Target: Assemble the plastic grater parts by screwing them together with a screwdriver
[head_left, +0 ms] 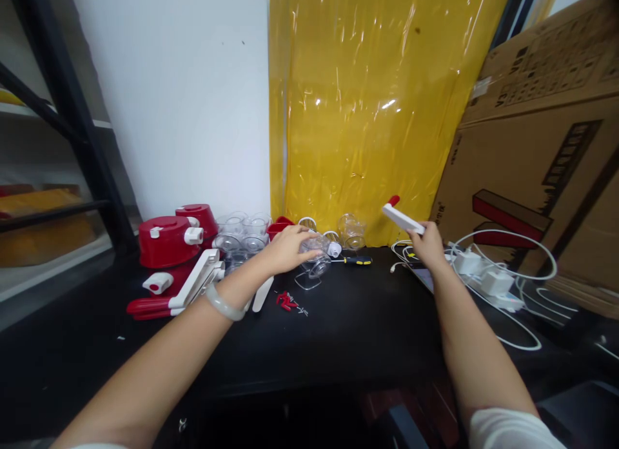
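My left hand [293, 248] is at the middle of the black table, with its fingers and thumb around a clear plastic part [316, 263]. The part's squarish lower rim shows below the hand, and its far side is partly hidden by my fingers. Off to the right, my right hand [428, 244] is closed on one end of a white crank handle [402, 219]. The handle is raised above the table, and its red knob points away to the upper left. A screwdriver [358, 260] with a black and yellow grip lies between the hands.
Red housings [167, 241], crank handles [193, 288] and clear cups [242, 233] crowd the left. Small red pieces [286, 300] and screws [302, 311] lie in front. White chargers [496, 281] and cables sit right, beside a cardboard box [532, 146]. A yellow plastic curtain [367, 113] hangs behind.
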The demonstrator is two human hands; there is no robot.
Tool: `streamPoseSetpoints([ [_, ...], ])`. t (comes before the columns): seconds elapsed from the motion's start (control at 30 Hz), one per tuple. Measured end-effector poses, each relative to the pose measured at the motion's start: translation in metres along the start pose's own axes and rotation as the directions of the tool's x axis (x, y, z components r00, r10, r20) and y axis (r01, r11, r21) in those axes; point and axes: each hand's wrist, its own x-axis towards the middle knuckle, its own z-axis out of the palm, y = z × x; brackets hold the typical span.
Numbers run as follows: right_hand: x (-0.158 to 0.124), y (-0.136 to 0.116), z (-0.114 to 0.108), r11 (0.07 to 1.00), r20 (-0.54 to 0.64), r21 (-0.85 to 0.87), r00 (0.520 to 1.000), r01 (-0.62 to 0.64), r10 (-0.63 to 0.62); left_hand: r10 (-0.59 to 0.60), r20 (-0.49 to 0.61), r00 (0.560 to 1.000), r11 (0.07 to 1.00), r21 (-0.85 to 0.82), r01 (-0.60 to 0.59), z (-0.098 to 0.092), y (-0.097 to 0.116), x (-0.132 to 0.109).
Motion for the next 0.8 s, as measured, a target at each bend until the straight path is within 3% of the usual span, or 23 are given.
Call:
streamPoseSetpoints([
  [0.17, -0.017, 0.015, 0.038, 0.991, 0.249, -0.13, 0.968, 0.016, 0.017, -0.026, -0.126, 0.992, 1.0, -0.01, 0.025, 0.02, -0.002, -0.013],
  [0.4, -0.033, 0.027, 0.067, 0.971, 0.364, -0.233, 0.931, 0.06, 0.03, 0.05, -0.215, 0.975, 0.992, -0.101, -0.073, 0.029, -0.013, -0.025],
  [0.57, -0.036, 0.031, 0.072, 0.949, 0.383, -0.302, 0.923, 0.089, 0.036, 0.107, -0.331, 0.937, 0.982, -0.11, -0.151, 0.037, -0.024, -0.028],
  [0.8, -0.037, 0.038, 0.068, 0.938, 0.446, -0.317, 0.895, 0.139, 0.018, 0.137, -0.41, 0.902, 0.982, -0.064, -0.179, 0.033, -0.02, -0.033],
])
